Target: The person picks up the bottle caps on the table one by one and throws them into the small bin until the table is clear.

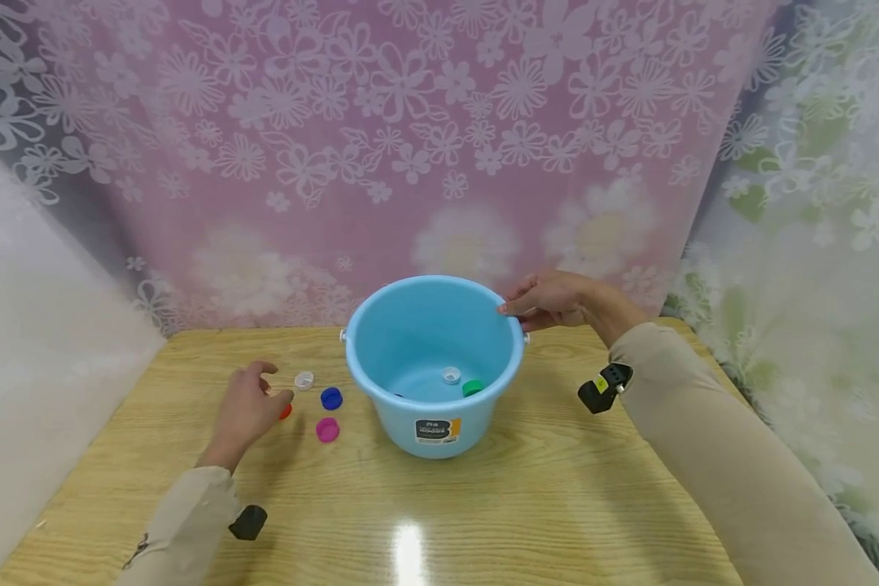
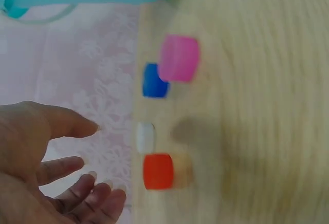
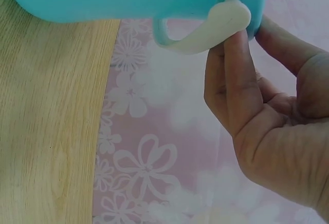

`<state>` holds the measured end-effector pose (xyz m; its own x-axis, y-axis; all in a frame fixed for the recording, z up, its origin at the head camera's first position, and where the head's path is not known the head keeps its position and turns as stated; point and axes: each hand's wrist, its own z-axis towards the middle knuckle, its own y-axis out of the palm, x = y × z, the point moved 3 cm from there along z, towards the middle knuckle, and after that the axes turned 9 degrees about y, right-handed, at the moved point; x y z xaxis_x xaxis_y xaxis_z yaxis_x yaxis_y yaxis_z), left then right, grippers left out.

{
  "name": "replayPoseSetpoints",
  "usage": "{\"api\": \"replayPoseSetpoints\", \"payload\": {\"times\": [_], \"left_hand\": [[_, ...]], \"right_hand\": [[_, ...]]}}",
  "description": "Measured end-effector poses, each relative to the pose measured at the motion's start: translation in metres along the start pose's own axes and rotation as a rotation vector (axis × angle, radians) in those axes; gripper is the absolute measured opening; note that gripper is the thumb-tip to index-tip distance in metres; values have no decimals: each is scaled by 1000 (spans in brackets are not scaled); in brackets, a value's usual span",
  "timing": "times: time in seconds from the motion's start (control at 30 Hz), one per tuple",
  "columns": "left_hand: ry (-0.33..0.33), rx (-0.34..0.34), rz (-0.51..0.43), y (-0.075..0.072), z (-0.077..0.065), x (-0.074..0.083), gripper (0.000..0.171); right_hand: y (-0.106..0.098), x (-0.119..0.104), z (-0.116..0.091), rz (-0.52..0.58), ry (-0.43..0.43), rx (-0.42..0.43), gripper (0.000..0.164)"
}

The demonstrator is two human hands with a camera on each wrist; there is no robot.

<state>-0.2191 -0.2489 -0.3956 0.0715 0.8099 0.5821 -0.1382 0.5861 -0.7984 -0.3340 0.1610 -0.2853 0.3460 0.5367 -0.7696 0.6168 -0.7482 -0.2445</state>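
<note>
A light blue bucket stands upright on the table, with a white bottle cap and a green bottle cap inside. My right hand pinches its rim on the right side, beside the white handle. To the left, my left hand hovers with loosely bent fingers and holds nothing. Partly covered by it in the head view is a red bottle cap. Close by lie a white bottle cap, a blue bottle cap and a magenta bottle cap.
The wooden table runs up to a pink flowered curtain at the back. A pale flowered curtain hangs along the right side. Black wrist cameras sit on both sleeves.
</note>
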Motion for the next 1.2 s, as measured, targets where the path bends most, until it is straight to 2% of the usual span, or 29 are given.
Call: {"api": "replayPoseSetpoints", "payload": {"times": [0.2,0.3,0.43,0.5,0.73,1.07,1.2], "left_hand": [[-10,-90,116,8,-2,-15,56],[-31,-126,141,13,-2,-21,60],[-51,-137,154,16,-1,-26,60],[-47,-139,171,17,-1,-28,58],[45,-148,252,19,2,-26,37],[42,-185,290,19,6,-23,19],[28,-183,299,20,7,-24,18]], "right_hand": [[0,0,-1,-3,-4,-8,35],[0,0,-1,-5,-8,-18,36],[1,-1,-1,-9,-6,-18,35],[2,-1,-1,-6,0,-14,33],[2,0,0,2,8,-9,31],[2,-1,-2,5,-10,-31,32],[2,-1,-2,13,-7,-23,31]]}}
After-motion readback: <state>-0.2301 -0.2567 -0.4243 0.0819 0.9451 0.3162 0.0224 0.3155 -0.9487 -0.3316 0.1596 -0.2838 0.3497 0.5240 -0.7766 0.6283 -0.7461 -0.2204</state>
